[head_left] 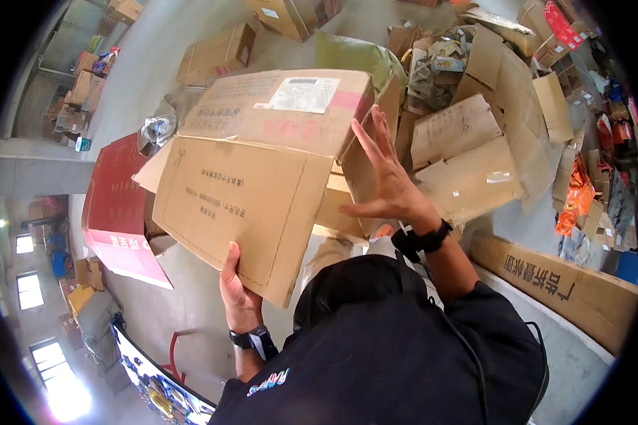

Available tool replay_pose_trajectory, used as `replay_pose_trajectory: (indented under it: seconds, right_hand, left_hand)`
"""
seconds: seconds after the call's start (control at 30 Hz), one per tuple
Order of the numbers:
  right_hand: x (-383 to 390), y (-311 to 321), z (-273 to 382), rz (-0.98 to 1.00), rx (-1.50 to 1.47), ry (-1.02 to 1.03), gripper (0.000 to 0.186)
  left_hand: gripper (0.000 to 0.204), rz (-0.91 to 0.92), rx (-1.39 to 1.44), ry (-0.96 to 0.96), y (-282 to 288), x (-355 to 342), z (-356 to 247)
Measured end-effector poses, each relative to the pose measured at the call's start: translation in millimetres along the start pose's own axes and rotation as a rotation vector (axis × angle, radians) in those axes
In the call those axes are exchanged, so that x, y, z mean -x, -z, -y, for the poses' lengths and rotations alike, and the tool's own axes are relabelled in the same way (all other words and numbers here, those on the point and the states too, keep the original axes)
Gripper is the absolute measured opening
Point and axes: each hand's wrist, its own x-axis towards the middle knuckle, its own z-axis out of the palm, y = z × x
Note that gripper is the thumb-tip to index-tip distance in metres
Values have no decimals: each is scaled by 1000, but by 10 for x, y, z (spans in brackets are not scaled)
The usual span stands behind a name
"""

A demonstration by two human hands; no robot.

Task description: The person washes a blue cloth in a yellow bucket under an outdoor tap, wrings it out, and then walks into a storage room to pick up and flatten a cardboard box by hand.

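A large brown cardboard box with a white label is tilted up in front of me. Its wide printed flap hangs out toward my body. My left hand is closed on the lower edge of that flap, thumb on top and the other fingers hidden beneath. Beside the box's right end, my right hand is open with its fingers spread. Its fingertips are close to the box corner; whether they touch it I cannot tell. The inside of the box is mostly hidden.
At left stands a red carton with a pink flap. Flattened cardboard and a heap of crumpled packing paper lie at right. A long carton rests near my right side. Another closed box sits farther off.
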Motion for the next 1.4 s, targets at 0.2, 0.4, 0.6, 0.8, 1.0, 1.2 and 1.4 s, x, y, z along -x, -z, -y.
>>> replay_pose_trajectory:
  seconds: [0.2,0.4,0.6,0.8,1.0,1.2,1.4]
  right_hand:
    - [-105,-492,163,-496,126,-245,84]
    - [-74,-874,182,-574,265,-88,74]
    - [360,-1676,179,-455,247,-231,81]
    - [883,-2469,-119,-325,367,-336,87]
    - [847,-2746,-106,-249,434,-439,93]
    - [627,-2720,187,-239,400,-327,93]
    - [794,-2747,539,-233,246,-282,77]
  left_hand:
    - [52,75,71,-2,49,-12,180]
    - [50,171,27,-6,456,-349,119]
    - [49,43,-9,259,1437,-757,260]
    - [74,-162,-812,465,2156,-867,-14]
    - [109,-12,-1776,-733,1849,-707,-178]
    - [118,619,-1810,-874,911,-1073,299]
    - [93,406,-1659,-1204,941,-1248,834]
